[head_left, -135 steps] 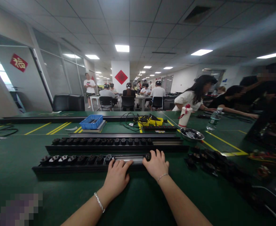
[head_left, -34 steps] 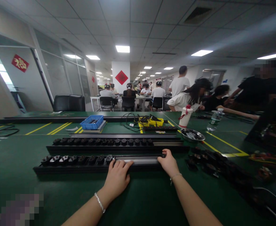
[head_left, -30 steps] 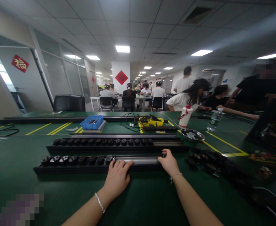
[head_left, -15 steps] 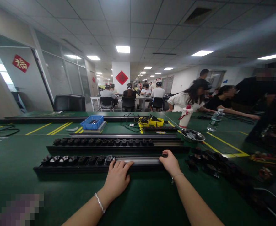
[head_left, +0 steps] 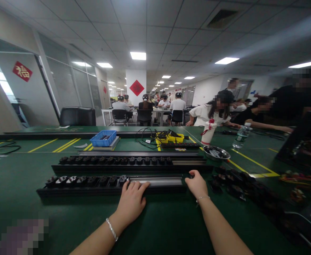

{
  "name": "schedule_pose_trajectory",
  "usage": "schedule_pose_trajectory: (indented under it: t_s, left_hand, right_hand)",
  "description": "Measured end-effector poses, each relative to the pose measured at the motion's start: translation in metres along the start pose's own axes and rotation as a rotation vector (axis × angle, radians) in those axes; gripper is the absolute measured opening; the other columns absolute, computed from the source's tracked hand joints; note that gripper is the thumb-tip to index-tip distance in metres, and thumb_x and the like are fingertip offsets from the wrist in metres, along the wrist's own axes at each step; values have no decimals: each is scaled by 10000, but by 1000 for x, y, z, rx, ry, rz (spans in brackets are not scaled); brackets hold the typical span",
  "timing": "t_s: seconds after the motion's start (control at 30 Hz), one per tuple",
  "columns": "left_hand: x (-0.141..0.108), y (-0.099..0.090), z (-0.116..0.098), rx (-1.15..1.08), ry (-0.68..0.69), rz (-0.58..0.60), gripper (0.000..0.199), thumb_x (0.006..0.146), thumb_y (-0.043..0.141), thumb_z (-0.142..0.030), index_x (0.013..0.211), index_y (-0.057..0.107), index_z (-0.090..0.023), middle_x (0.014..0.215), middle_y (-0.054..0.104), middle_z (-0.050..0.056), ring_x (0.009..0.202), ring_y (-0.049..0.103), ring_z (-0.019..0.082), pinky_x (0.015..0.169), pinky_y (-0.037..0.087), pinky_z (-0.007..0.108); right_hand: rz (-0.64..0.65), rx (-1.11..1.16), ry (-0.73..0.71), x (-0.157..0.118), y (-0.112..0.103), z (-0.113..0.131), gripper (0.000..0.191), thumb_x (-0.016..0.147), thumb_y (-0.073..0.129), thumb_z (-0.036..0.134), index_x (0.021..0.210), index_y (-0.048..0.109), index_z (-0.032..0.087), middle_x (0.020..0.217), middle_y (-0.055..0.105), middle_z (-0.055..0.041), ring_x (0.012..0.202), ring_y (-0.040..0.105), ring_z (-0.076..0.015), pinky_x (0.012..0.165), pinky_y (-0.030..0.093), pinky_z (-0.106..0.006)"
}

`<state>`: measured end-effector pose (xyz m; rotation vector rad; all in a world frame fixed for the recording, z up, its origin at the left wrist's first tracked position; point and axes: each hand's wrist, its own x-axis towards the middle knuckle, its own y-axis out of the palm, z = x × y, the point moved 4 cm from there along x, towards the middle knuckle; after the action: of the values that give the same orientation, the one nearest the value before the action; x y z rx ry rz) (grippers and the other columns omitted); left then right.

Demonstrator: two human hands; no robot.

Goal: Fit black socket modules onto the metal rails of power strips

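Note:
A long black rail (head_left: 155, 190) lies across the green table, with several black socket modules (head_left: 92, 181) along its left half and a bare silver channel to the right. My left hand (head_left: 133, 198) rests on the rail beside the last module, fingers apart. At the rail's right end, my right hand (head_left: 197, 184) pinches a small dark piece (head_left: 188, 175). Behind it lies a second black rail (head_left: 134, 169), with a longer row of modules.
Beyond the rails are a blue bin (head_left: 103, 139), a yellow tray (head_left: 176, 138), a metal bowl (head_left: 217, 153), a white bottle (head_left: 208, 134) and a clear bottle (head_left: 241, 136). Dark parts (head_left: 235, 187) are heaped at right. People stand and sit beyond.
My right hand has moved slightly right with the small dark piece, to the rail's end. My left hand has stayed in place.

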<state>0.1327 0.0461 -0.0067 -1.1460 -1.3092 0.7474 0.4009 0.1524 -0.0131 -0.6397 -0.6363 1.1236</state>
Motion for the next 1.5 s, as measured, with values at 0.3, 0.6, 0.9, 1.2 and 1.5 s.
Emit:
schedule_pose_trajectory:
  t_s: [0.3,0.6,0.9,1.2,1.5]
  left_hand:
    - [0,-1,0,1,2,-9,492,776,459,-227,1249,413,-351,1078,561,5,1069,466,192,1047,154,444]
    - [0,-4,-1,10,13,-18,472,781,454,-216,1239,430,-325,1080,579,16,1048,486,193,1034,194,447]
    - [5,-28,5,62,-33,-280,303,823,403,-237,1068,580,-261,1192,570,32,1204,399,224,1065,185,437]
    - [7,-16,33,223,-199,-270,371,843,365,-327,1121,553,-168,1243,530,124,1234,373,288,1046,112,576]
    - [7,-16,32,245,-97,-331,306,827,416,-317,1016,607,-170,1191,569,122,1225,402,305,1055,198,531]
  right_hand:
    - [-174,-207,-35,9,-23,-16,434,701,459,237,1124,510,152,1108,570,-105,1033,506,-271,853,406,-348]
    - [-212,-284,-77,12,-19,-25,490,713,412,135,1197,491,160,1246,472,-110,1087,480,-258,907,378,-353]
    - [-304,-243,-236,4,-22,-7,329,746,378,136,986,603,145,1153,549,-89,1100,448,-231,965,334,-339]
    - [-13,-10,-514,-21,15,32,306,768,402,194,987,614,176,1152,563,-51,1113,461,-172,991,333,-303]
    - [148,107,-513,-22,27,35,331,759,395,184,1000,621,170,1074,601,-64,1039,527,-166,945,377,-289]
